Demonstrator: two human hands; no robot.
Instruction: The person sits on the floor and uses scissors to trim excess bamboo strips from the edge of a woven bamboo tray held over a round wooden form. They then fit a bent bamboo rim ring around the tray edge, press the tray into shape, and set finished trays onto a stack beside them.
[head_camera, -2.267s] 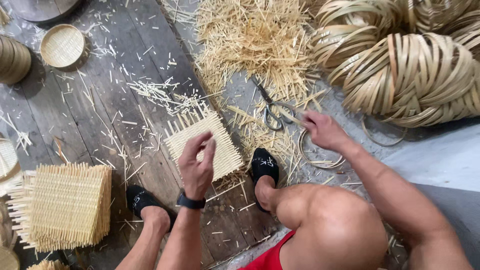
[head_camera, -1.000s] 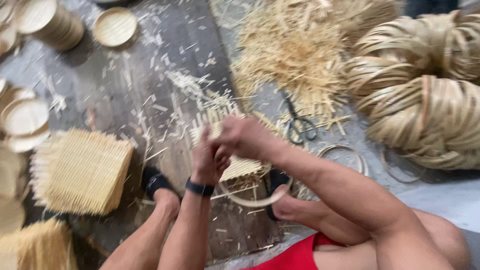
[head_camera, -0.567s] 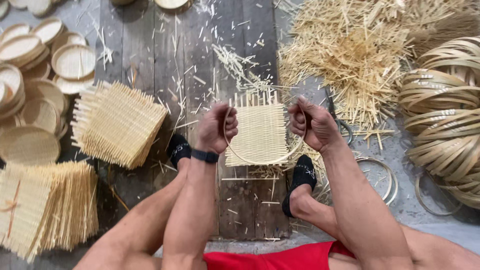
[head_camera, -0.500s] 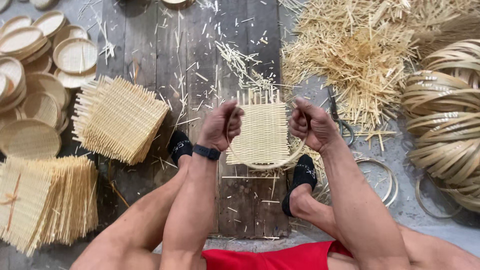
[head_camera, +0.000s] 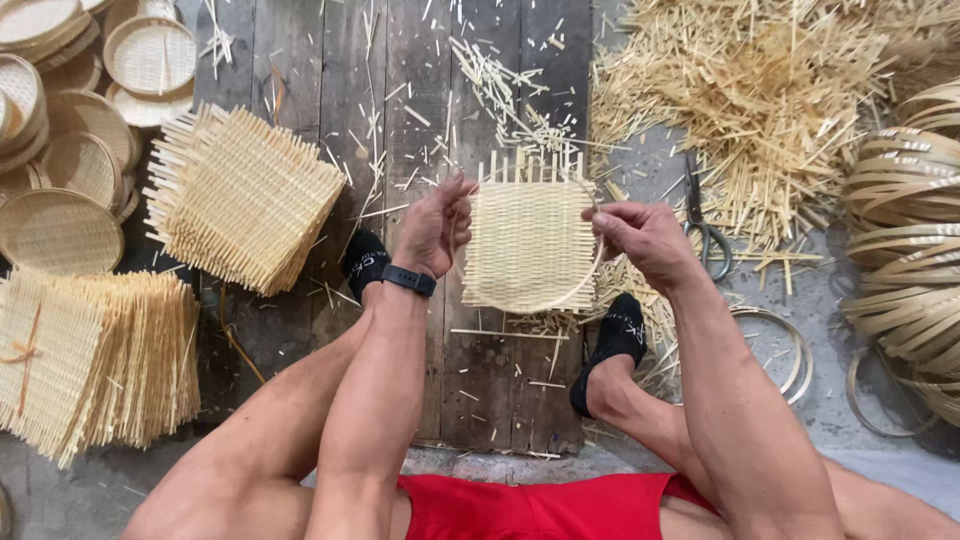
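Observation:
A square woven bamboo mat (head_camera: 528, 240) is held up between both hands, with a thin bamboo ring (head_camera: 590, 275) curving around its lower edge. My left hand (head_camera: 432, 225), with a black band on the wrist, pinches the mat's left edge and the ring. My right hand (head_camera: 640, 235) grips the ring at the mat's right edge. Loose strip ends stick out along the mat's top. My feet in black socks rest on the dark wooden boards (head_camera: 420, 110) below.
A stack of woven mats (head_camera: 240, 200) lies at the left, and a tied bundle of mats (head_camera: 95, 355) nearer me. Round woven trays (head_camera: 70, 140) fill the far left. Scissors (head_camera: 700, 215), a straw offcut pile (head_camera: 770, 90), coiled bamboo strips (head_camera: 905, 230) and loose rings (head_camera: 775, 350) lie right.
My right hand left the scissors area and joined the left on the mat. Both hands now hold mat and ring up together; the view swung left, showing trays and stacked mats.

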